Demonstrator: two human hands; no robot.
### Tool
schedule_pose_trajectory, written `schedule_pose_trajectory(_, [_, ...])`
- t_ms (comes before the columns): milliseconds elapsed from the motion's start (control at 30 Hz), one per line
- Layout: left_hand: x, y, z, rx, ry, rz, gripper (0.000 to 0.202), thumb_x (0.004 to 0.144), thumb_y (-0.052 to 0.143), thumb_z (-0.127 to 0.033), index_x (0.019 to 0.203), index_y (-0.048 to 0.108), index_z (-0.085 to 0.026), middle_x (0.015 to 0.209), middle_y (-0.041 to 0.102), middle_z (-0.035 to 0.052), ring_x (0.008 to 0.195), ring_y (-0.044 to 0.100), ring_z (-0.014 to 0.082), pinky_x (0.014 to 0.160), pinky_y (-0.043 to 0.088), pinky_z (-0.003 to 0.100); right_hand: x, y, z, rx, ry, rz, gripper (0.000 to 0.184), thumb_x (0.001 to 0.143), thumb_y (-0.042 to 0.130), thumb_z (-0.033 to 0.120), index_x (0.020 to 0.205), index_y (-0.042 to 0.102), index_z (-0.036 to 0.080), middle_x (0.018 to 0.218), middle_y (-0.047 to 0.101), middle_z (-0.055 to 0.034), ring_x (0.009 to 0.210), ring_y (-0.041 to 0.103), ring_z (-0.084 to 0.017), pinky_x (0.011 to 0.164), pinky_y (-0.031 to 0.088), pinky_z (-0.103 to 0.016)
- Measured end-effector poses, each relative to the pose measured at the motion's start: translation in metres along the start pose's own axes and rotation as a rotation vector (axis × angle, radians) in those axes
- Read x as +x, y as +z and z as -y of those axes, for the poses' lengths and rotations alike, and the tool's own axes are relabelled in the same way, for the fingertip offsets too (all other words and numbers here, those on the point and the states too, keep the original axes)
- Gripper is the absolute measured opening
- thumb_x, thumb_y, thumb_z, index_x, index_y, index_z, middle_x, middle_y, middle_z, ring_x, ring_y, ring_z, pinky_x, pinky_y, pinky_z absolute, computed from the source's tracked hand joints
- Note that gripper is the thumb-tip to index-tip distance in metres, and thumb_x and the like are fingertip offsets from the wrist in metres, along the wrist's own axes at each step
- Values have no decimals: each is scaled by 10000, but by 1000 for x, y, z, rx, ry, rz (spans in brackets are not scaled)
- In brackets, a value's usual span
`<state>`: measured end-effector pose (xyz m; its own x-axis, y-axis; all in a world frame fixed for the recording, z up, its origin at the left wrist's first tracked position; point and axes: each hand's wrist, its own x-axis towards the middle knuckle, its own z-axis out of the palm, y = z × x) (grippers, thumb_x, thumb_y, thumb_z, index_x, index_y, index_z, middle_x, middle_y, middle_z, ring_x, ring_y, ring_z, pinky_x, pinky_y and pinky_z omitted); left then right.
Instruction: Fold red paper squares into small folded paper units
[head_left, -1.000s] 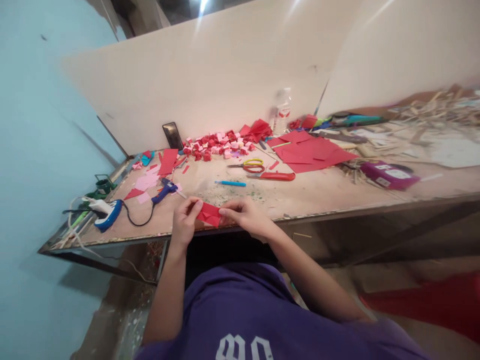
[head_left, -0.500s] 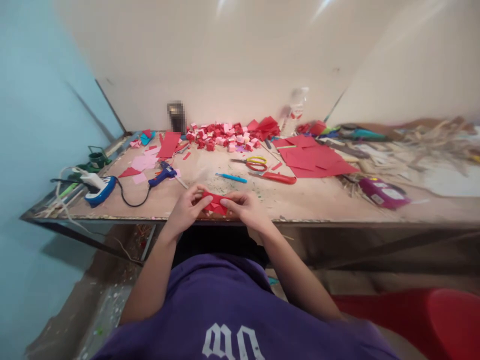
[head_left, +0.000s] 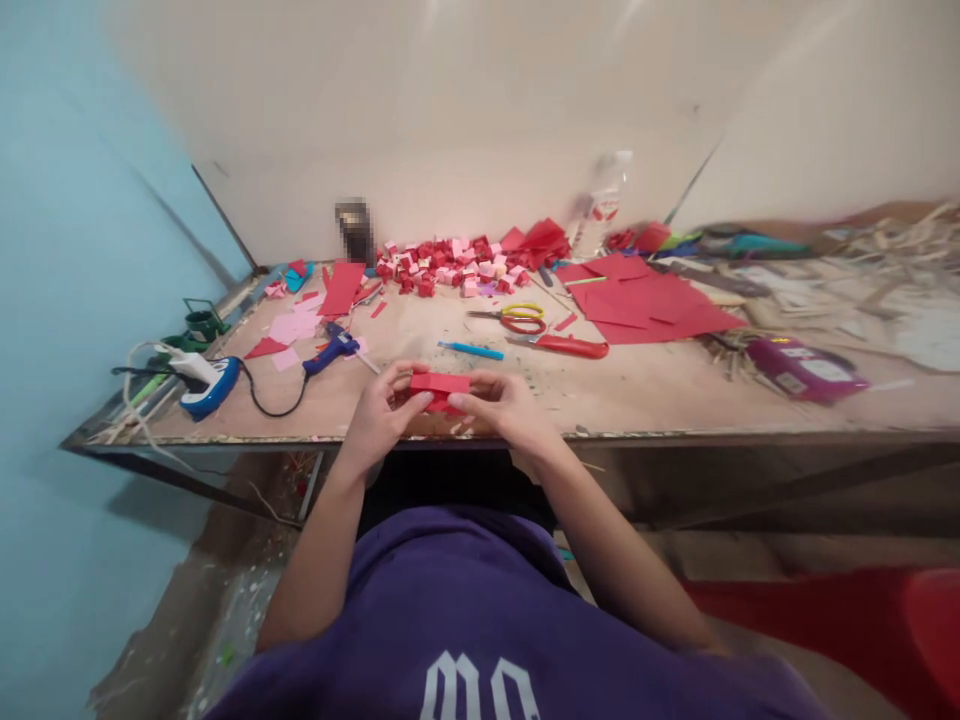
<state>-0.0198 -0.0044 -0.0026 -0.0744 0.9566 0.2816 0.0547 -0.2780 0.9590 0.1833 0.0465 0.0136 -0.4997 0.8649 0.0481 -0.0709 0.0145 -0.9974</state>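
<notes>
A small piece of folded red paper (head_left: 441, 383) is held between both hands just over the table's front edge. My left hand (head_left: 388, 412) pinches its left end, thumb in front and fingers behind. On the other end, my right hand (head_left: 501, 408) grips with the thumb along the lower front. Creases run across the paper, and its underside is partly hidden by the thumbs. Just beyond the hands lie a blue pen-like tool (head_left: 472, 351), scissors (head_left: 517, 318) with yellow and red handles, and a red-handled cutter (head_left: 568, 346).
Small red and pink folded paper pieces (head_left: 450, 265) are heaped by the wall. Red sheets (head_left: 649, 305) lie right of them. A blue glue gun (head_left: 330, 350) and a power strip (head_left: 210, 388) with cords sit left; a purple box (head_left: 802, 370) sits right, a plastic bottle (head_left: 602, 208) behind.
The red paper's upper part now stands up as a flat band, where a pointed fold showed before. Both hands still hold its ends. The camera view has shifted slightly.
</notes>
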Motion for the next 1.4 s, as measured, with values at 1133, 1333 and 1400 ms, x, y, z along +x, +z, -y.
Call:
schedule_pose_trajectory(1133, [2,1,0,53,77,-85,249,859,808,-389,1001,797,-184,929,801,50,869,746,201,817,598,296,0,-4,-3,-159,-91,4,255,831,832,406,928,834,170,905,838,-65,789,746,-213,740,567,-314])
schedule_pose_trajectory(1333, [-1,0,3,101,113,-65,178,874,802,-316,999,796,-190,948,804,43,856,755,186,784,602,270,0,-4,-7,-156,-84,-38,262,862,828,430,902,842,172,878,827,-62,769,736,-207,730,571,-318])
schedule_pose_trajectory(1400, [-2,1,1,117,136,-67,134,884,785,-296,967,776,-192,937,790,35,836,744,172,751,593,249,0,-4,-7,-163,-80,-47,268,861,831,433,904,849,169,882,830,-69,767,737,-210,726,575,-320])
